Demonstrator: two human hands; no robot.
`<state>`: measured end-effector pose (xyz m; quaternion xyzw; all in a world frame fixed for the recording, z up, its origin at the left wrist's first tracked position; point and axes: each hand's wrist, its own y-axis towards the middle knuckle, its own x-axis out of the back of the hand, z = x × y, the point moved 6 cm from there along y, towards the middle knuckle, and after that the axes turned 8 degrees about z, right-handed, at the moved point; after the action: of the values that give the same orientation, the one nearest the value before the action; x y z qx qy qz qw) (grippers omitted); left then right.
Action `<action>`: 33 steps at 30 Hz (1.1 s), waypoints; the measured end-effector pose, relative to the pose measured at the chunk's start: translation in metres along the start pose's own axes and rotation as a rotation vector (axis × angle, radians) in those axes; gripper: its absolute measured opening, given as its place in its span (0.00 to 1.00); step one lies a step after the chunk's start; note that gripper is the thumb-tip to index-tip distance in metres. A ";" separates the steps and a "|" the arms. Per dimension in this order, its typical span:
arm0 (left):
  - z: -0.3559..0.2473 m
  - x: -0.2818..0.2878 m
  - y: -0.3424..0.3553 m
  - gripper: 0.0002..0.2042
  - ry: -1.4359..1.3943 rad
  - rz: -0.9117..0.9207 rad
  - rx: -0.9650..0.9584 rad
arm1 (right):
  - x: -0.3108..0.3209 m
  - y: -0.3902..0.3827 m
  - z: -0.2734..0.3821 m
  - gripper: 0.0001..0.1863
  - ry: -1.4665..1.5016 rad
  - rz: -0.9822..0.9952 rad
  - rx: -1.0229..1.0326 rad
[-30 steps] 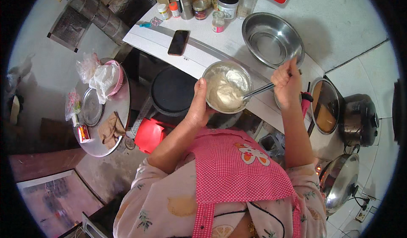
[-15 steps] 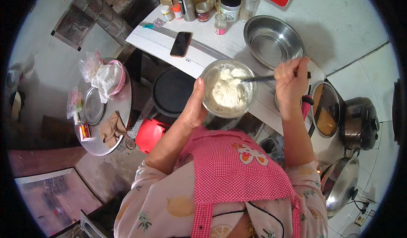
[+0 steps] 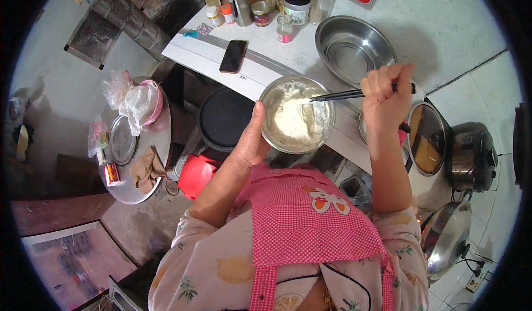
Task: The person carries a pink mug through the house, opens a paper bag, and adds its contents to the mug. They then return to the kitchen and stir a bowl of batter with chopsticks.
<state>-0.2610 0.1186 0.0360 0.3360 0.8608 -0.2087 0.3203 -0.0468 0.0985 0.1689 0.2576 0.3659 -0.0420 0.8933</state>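
A round metal bowl [image 3: 326,135] is tilted toward me in front of the counter's edge. My left hand [image 3: 254,136] grips it by its left side, thumb over the rim. Inside lies a pale, floury dough mixture [image 3: 293,120]. My right hand [image 3: 383,93] is closed around a pair of dark chopsticks [image 3: 341,95]. Their tips reach into the bowl at the upper edge of the mixture. Behind my right hand a larger, shallow metal basin [image 3: 354,50] rests on the counter.
A phone [image 3: 234,55] lies on the white counter [image 3: 194,55], with several jars and a steel flask [image 3: 239,3] behind it. To the right stand a glass-lidded pan [image 3: 426,139], a cooker [image 3: 472,158] and a lidded wok [image 3: 446,239]. A round side table [image 3: 133,186] is at left.
The chopsticks' tips have shifted slightly left in the bowl, and my right hand has risen a little. The dough mixture's shape has altered. My left hand keeps its hold.
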 end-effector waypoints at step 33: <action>0.013 -0.016 -0.009 0.36 -0.162 0.063 0.063 | -0.036 -0.020 -0.015 0.21 -0.137 0.253 0.051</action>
<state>-0.2534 0.0981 0.0391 0.3548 0.8141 -0.2520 0.3844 -0.0879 0.0844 0.1760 0.3210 0.2673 0.0440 0.9075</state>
